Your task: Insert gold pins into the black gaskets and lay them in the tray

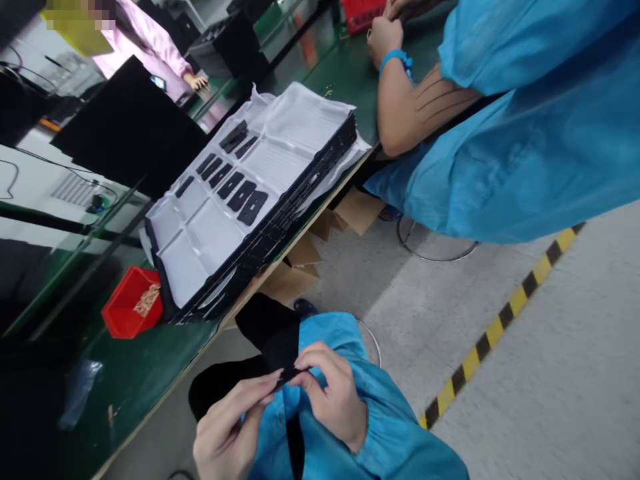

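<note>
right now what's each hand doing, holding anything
Left hand: closed, pinching a small black piece.
Right hand: closed, pinching the same piece.

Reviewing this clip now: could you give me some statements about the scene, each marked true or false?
1. The left hand and right hand both hold a small dark piece. True.
2. Black parts lie on a white-lined black tray. True.
3. The small dark piece lies on the tray too. False: it is between the fingertips of the two hands.
4. A red bin stands beside the tray. True.
5. The striped floor tape is red and white. False: it is yellow and black.
</note>
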The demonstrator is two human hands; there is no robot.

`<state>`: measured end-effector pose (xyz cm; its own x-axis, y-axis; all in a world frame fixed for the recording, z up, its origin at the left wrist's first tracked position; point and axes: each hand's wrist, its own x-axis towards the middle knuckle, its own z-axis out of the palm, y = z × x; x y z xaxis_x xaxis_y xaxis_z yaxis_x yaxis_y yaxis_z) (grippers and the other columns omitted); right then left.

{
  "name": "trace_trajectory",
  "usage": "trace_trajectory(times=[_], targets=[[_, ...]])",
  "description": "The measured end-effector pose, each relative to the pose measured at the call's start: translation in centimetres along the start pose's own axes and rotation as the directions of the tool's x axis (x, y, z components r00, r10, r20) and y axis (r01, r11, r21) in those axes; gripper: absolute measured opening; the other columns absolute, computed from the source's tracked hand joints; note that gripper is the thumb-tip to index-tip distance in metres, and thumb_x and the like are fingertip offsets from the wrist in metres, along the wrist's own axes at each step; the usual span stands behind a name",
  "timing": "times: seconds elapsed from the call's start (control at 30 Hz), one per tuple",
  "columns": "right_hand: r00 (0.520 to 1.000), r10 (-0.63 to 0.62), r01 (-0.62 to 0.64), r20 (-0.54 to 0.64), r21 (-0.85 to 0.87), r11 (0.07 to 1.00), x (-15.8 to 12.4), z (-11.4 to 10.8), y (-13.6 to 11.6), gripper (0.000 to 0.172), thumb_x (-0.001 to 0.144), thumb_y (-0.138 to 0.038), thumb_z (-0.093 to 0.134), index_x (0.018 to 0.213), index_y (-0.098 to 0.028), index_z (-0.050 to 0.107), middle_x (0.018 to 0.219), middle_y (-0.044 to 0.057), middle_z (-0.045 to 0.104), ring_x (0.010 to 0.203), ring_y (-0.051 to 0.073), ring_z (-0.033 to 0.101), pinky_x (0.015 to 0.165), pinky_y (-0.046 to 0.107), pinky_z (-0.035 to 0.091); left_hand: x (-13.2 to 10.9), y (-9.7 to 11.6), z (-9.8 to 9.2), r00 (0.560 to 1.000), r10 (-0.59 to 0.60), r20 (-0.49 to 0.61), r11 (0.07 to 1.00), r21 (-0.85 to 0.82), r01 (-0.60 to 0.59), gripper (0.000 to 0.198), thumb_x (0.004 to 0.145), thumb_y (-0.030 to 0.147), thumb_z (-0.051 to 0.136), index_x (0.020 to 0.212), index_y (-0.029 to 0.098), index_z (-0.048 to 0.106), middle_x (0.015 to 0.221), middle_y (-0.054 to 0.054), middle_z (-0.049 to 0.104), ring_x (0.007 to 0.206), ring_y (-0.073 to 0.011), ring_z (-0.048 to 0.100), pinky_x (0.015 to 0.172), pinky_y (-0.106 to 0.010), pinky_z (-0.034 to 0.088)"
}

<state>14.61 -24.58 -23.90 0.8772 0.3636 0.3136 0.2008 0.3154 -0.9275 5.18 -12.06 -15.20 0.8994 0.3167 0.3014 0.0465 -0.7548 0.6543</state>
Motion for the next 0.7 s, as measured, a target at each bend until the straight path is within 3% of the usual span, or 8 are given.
trace_trajectory(times=[0.3, 0.4, 0.53, 0.7], targets=[[0.995, -0.066, 0.07, 0.072, -0.056, 0.996, 0.1, 0.3, -0.3, 0.014, 0.103, -0.028, 0.059, 0.094, -0.02, 0.065, 0.086, 0.004, 0.069, 0.081, 0.015, 0.069, 0.073, 0.026, 0.057, -1.4, -0.2, -0.1, 0.993, -0.06, -0.098, 0.996, -0.069, 0.053, 0.027, 0.09, 0.0, 0.066, 0.099, 0.022, 0.081, 0.098, -0.004, 0.083, 0.086, -0.0218, 0.081, 0.075, -0.027, 0.068], [0.985, -0.149, 0.151, 0.087, -0.024, 0.988, 0.1, -0.3, -1.7, 0.008, 0.103, -0.027, 0.06, 0.102, -0.021, 0.065, 0.091, 0.004, 0.072, 0.089, 0.015, 0.072, 0.078, 0.026, 0.061, -1.2, 0.9, -0.6, 0.985, 0.094, -0.146, 0.986, -0.126, -0.113, 0.03, 0.09, -0.003, 0.064, 0.105, 0.018, 0.08, 0.104, -0.008, 0.082, 0.09, -0.023, 0.081, 0.073, -0.029, 0.068], [0.936, -0.332, 0.336, 0.117, -0.02, 0.942, 0.4, -0.8, -4.9, 0.009, 0.1, -0.025, 0.065, 0.108, -0.021, 0.063, 0.099, 0.006, 0.076, 0.095, 0.014, 0.076, 0.085, 0.026, 0.064, -1.0, 2.7, -2.5, 0.904, 0.358, -0.233, 0.914, -0.111, -0.391, 0.022, 0.096, 0.006, 0.064, 0.114, 0.012, 0.077, 0.112, -0.011, 0.081, 0.093, -0.0237, 0.08, 0.077, -0.034, 0.07], [0.84, -0.503, 0.527, 0.206, -0.086, 0.846, 1.3, -0.5, -8.4, 0.017, 0.097, -0.025, 0.071, 0.113, -0.026, 0.066, 0.095, 0.004, 0.079, 0.082, 0.018, 0.079, 0.079, 0.037, 0.07, -2.4, 3.9, -4.5, 0.842, 0.392, -0.371, 0.889, -0.081, -0.45, 0.018, 0.094, 0.016, 0.073, 0.111, 0.011, 0.077, 0.109, -0.01, 0.082, 0.086, -0.0215, 0.081, 0.084, -0.033, 0.071]])
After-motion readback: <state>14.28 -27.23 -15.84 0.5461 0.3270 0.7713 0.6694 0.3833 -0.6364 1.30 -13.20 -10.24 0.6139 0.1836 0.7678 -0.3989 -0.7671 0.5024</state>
